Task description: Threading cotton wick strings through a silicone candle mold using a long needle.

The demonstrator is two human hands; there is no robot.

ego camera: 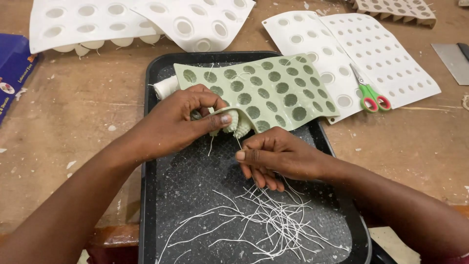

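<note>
A pale green silicone mould [273, 88] with several round cavities lies across the top of a black tray [149, 195]. My left hand [181, 122] grips the mould's near corner and bends it up, thumb pressed on a ribbed cup. My right hand [273, 156] sits just below that corner, pinching a thin white wick [238, 141] that runs up into the bent cup. A pile of cut white wicks [273, 220] is spread over the tray's near half. A spool of white string [165, 87] lies at the tray's far left, behind the mould.
White silicone moulds [97, 24] [386, 58] lie on the wooden table beyond the tray. Green-and-red-handled scissors [371, 95] rest on the right one. A blue box [12, 68] is at the left edge, a metal scraper [452, 61] at the right, and a beige mould [395, 10] at the far right.
</note>
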